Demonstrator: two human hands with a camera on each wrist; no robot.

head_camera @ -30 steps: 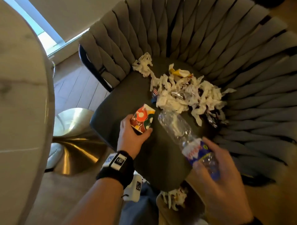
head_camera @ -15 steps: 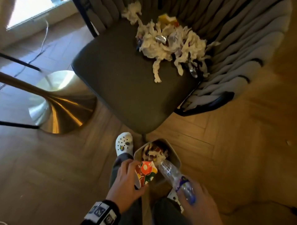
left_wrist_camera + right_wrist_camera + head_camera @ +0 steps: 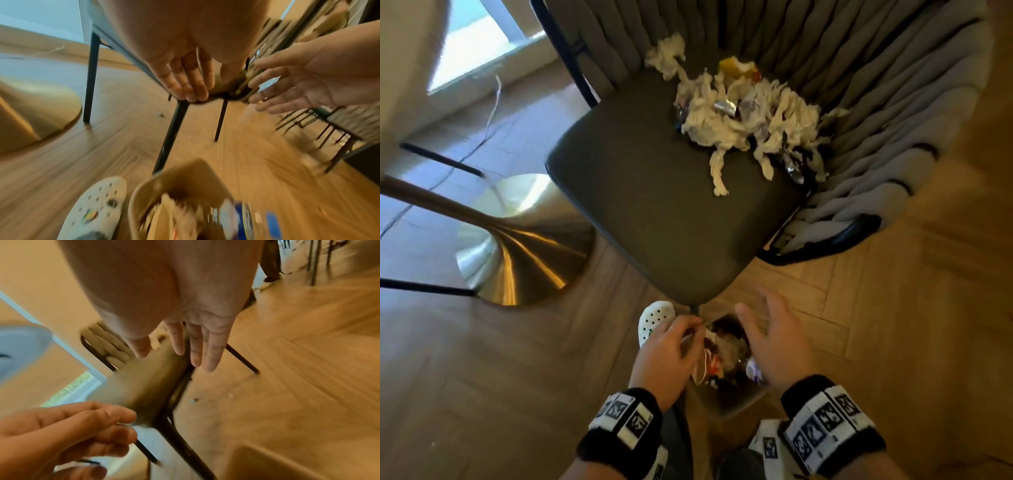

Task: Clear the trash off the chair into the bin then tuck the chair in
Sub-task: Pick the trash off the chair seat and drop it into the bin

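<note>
Left hand (image 3: 666, 353) and right hand (image 3: 774, 342): both hovering empty, fingers loose, over bin (image 3: 736, 402) at lower centre. Crumpled trash (image 3: 743, 120) lying on chair (image 3: 654, 192), upper centre.

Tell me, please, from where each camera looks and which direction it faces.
Head: from above, facing down at the chair, trash pile and bin; both hands show.
Left wrist: low, along the left hand toward chair legs; right hand shows.
Right wrist: low, along the right hand toward the seat edge; left-hand fingers show.
Shared: chair, both hands.
</note>
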